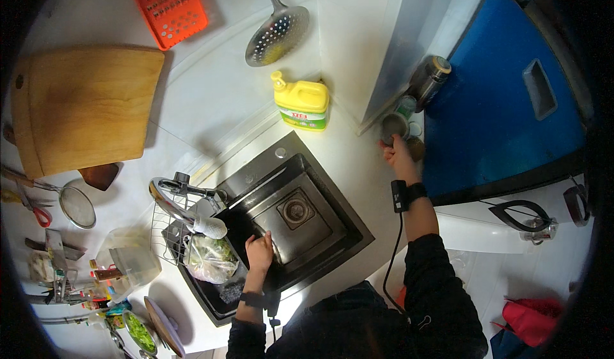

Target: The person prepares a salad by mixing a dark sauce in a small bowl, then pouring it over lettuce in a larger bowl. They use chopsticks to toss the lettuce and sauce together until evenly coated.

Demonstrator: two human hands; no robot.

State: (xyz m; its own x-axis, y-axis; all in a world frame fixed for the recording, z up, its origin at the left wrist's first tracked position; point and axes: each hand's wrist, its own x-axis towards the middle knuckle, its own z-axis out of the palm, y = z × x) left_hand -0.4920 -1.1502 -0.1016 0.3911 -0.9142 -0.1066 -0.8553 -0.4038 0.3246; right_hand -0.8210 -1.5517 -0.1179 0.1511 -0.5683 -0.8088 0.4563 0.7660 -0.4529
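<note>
At the right end of the counter, my right hand has its fingers closed at the near rim of a grey cup. The cup stands among small jars, including a green-tinted glass jar and a brown-topped one. A steel vacuum flask is behind them. My left hand is over the near side of the dark sink, by the divider, fingers partly apart and nothing visible in them. A clear plastic bag of greens lies left of it, in the smaller basin.
A chrome faucet arches over the sink's left side. Behind stands a yellow detergent jug. A wooden cutting board, skimmer and orange grater hang on the wall. A blue-topped appliance borders the right. Greens fill a bowl.
</note>
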